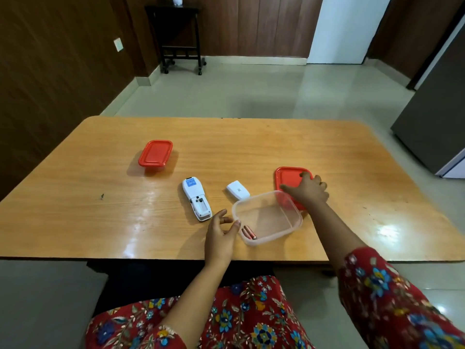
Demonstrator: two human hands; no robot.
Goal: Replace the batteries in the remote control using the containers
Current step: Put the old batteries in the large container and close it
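A white remote control (197, 199) lies face down on the wooden table (100, 222), its battery bay open and empty. Its white cover (237, 190) lies apart to the right. A clear open container (269, 217) holds two batteries (248, 233) in its near left corner. My left hand (221, 238) touches the container's left rim with thumb and fingers spread. My right hand (310, 189) lies spread on the loose red lid (286, 178) just behind the container.
A second container with a red lid (155, 153) on stands closed at the back left of the table. The table's near edge runs just below my left wrist. A dark trolley (181, 36) stands by the far wall, a grey cabinet (437, 109) at the right.
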